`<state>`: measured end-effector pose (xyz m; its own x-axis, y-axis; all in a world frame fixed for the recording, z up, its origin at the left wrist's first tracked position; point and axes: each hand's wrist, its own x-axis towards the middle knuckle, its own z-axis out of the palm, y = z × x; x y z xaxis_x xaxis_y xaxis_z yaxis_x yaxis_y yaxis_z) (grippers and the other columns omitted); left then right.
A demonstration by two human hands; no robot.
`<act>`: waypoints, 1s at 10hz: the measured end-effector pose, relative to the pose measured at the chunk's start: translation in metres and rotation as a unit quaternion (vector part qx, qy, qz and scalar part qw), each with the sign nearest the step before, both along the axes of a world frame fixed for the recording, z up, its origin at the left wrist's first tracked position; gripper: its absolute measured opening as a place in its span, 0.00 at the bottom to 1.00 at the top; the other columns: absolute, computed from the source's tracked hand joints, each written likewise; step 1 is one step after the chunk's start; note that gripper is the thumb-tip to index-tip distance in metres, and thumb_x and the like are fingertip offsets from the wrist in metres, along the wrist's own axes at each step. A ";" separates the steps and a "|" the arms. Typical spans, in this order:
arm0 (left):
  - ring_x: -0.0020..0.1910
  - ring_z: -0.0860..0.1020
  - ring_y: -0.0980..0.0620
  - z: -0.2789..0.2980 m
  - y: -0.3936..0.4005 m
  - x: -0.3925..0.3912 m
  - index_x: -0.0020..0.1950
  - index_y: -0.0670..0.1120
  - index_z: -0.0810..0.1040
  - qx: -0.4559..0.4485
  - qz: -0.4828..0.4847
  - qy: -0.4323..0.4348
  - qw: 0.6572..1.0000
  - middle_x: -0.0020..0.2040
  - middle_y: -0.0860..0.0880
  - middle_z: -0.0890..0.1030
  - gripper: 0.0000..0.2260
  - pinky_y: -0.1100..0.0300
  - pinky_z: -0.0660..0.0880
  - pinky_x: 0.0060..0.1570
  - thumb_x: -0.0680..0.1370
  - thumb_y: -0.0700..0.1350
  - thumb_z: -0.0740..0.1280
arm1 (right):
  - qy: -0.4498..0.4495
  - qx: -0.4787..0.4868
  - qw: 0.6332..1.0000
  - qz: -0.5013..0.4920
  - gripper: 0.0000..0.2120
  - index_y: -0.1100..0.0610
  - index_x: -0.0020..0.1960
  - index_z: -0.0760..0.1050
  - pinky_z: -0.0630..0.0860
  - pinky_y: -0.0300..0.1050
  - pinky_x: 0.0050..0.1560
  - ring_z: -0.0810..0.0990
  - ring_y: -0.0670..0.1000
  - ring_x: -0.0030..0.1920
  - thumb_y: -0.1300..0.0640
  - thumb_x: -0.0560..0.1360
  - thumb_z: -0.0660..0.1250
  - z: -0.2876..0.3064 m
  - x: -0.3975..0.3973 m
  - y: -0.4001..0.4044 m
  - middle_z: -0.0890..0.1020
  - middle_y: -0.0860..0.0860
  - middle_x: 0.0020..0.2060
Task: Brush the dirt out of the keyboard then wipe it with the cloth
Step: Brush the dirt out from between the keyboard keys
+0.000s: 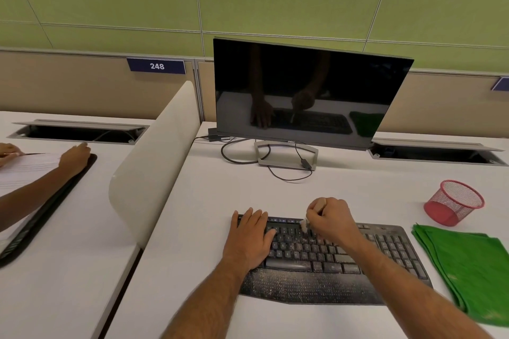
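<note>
Keyboard point(344, 264) as landmark; left hand point(252, 239) flat on its left end, fingers straight, steadying; right hand point(329, 221) fisted round brush point(304, 224) over upper-middle keys; brushing step underway, palm rest dusty; next probably sweep rightward; cloth point(465, 267) lies right, untouched.

The white worktop point(209, 201) carries a black keyboard point(330, 264) near its front edge, its palm rest speckled with pale dirt. Just to the right lies a folded green cloth point(468, 270), and behind that a red mesh cup point(453, 202) tipped on its side. Farther back stands a dark monitor point(305, 93) on a grey stand point(286, 157), with black cables point(234, 157) looping beside it.
</note>
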<state>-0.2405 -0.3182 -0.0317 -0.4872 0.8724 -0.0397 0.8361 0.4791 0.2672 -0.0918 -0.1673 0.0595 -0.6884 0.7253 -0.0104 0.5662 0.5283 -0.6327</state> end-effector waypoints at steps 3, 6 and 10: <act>0.80 0.50 0.50 0.001 0.000 0.000 0.81 0.49 0.55 -0.004 -0.001 0.001 1.000 0.81 0.50 0.57 0.27 0.44 0.40 0.77 0.84 0.60 0.47 | 0.036 -0.021 0.999 -0.004 0.13 0.55 0.33 0.82 0.82 0.47 0.29 0.82 0.48 0.30 0.62 0.73 0.64 -0.002 -0.004 -0.007 0.84 0.45 0.33; 0.80 0.50 0.50 0.001 0.000 0.000 0.81 0.50 0.55 -0.004 0.000 0.004 1.000 0.81 0.50 0.57 0.27 0.44 0.41 0.77 0.84 0.60 0.46 | 0.018 -0.009 1.000 0.012 0.13 0.55 0.33 0.81 0.81 0.45 0.30 0.80 0.46 0.27 0.62 0.73 0.64 -0.005 -0.006 -0.011 0.83 0.46 0.30; 0.80 0.50 0.49 0.003 -0.001 0.001 0.81 0.49 0.55 -0.005 -0.002 0.009 1.000 0.81 0.50 0.57 0.27 0.44 0.41 0.77 0.84 0.60 0.46 | 0.044 -0.005 0.998 0.046 0.16 0.53 0.30 0.80 0.80 0.47 0.29 0.82 0.48 0.30 0.61 0.74 0.63 -0.008 -0.013 -0.016 0.84 0.45 0.32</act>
